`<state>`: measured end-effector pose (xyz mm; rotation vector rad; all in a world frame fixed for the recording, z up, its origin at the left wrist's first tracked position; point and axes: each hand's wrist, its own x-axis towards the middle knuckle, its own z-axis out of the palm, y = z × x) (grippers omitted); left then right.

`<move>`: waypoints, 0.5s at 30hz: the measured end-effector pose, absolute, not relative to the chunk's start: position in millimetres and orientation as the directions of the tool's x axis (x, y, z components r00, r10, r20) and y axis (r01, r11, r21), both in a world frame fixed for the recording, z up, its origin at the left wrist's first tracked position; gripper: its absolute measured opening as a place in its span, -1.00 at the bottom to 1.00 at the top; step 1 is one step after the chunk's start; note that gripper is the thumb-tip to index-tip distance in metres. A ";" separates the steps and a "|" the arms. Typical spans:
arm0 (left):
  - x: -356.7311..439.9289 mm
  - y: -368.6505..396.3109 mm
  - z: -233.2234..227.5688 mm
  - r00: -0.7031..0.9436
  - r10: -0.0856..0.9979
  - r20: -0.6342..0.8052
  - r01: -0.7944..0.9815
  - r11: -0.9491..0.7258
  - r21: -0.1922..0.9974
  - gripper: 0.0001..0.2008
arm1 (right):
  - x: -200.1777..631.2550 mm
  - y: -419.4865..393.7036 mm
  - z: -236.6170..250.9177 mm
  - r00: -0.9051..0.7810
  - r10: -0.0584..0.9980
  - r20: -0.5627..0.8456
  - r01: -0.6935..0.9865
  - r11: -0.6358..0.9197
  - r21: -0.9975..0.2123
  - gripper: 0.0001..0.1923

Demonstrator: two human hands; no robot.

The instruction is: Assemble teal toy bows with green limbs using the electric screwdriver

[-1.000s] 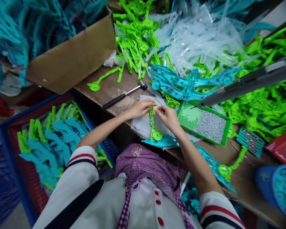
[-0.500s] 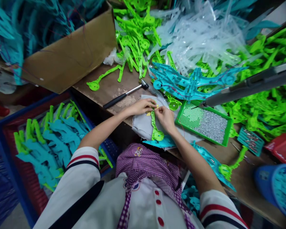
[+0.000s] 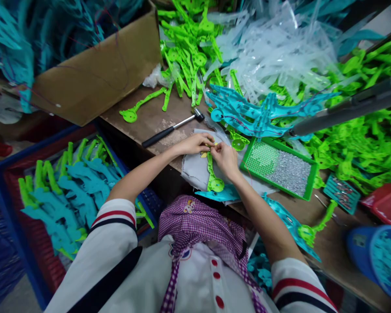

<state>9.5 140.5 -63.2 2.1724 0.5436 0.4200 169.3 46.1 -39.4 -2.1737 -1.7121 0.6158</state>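
Observation:
A green plastic arm piece (image 3: 212, 176) with a round end lies on a grey cloth pad (image 3: 194, 168) at the wooden table's near edge. My left hand (image 3: 195, 144) and my right hand (image 3: 225, 158) meet at its far end, fingers pinched together on the piece and on a small yellow part that shows only partly between them. A turquoise plastic part (image 3: 219, 195) lies under the green piece's round end.
A hammer (image 3: 172, 129) lies left of my hands. A green tray of small metal bits (image 3: 282, 167) sits to the right, under a grey tool arm (image 3: 345, 108). Piles of green (image 3: 189, 48), clear and turquoise (image 3: 257, 115) parts fill the table. A crate of assembled pieces (image 3: 68, 191) stands at lower left.
My right hand has slid slightly left and closer to my left hand over the green piece's far end. The rest is unchanged apart from a small camera shift.

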 end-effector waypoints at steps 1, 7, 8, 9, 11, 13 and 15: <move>10.0 141.0 -63.3 0.850 0.517 0.101 0.243 -0.555 0.796 -0.76 | 169.4 46.9 -39.0 0.193 0.970 -0.150 0.841 -0.243 -0.483 -0.79; 22.1 151.1 -58.0 0.871 0.490 0.035 0.301 -0.589 0.750 -0.84 | 174.3 51.1 -33.1 0.180 0.958 -0.222 0.828 -0.270 -0.492 -0.78; 25.3 153.9 -55.6 0.884 0.468 0.017 0.310 -0.610 0.729 -0.85 | 176.1 50.8 -31.1 0.169 0.956 -0.239 0.827 -0.269 -0.494 -0.77; 28.5 156.6 -52.9 0.894 0.447 -0.007 0.323 -0.634 0.702 -0.87 | 178.0 49.8 -28.6 0.155 0.954 -0.257 0.829 -0.267 -0.491 -0.76; 34.7 160.9 -46.4 0.905 0.420 -0.064 0.361 -0.682 0.635 -0.89 | 181.3 44.9 -22.0 0.144 0.951 -0.272 0.839 -0.264 -0.476 -0.73; 39.9 163.1 -39.5 0.902 0.415 -0.117 0.402 -0.711 0.577 -0.88 | 182.6 37.8 -14.2 0.176 0.950 -0.258 0.847 -0.280 -0.452 -0.71; 43.6 163.6 -33.2 0.897 0.411 -0.161 0.427 -0.719 0.548 -0.86 | 181.6 32.0 -7.2 0.217 0.947 -0.237 0.849 -0.303 -0.433 -0.72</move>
